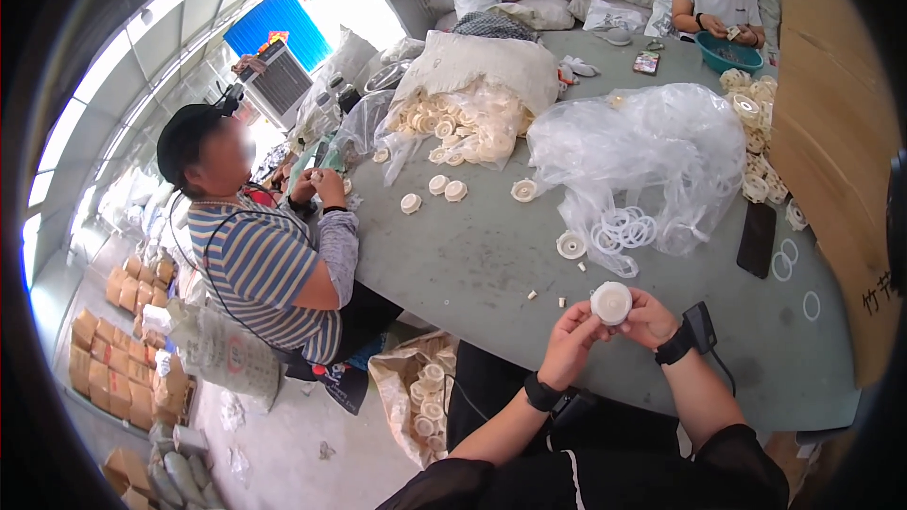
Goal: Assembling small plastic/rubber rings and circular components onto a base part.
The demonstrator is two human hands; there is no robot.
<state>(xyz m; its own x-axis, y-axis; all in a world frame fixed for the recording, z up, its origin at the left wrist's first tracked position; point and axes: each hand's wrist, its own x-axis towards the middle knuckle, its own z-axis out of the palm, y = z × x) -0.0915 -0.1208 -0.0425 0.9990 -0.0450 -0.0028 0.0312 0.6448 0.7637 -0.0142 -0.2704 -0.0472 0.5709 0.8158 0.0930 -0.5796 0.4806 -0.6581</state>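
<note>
A white round plastic cap-like part (611, 302) is held up over the near table edge between both hands. My left hand (572, 337) grips its left side, thumb at the lower rim. From the right, the fingers of my right hand (652, 320) close on the same part. Just beyond lie a cream round part (571, 245) and a few tiny cream pieces (532, 295). White rings (624, 228) rest on a clear plastic bag (652, 146). What the fingers touch behind the part is hidden.
A black phone (757, 240) and loose clear rings (812, 305) lie right, beside a tall cardboard sheet (836, 151). A sack (472, 71) spills cream parts onto the table (472, 255). One co-worker (265, 236) sits left; another (715, 0) works at a teal basin (727, 55).
</note>
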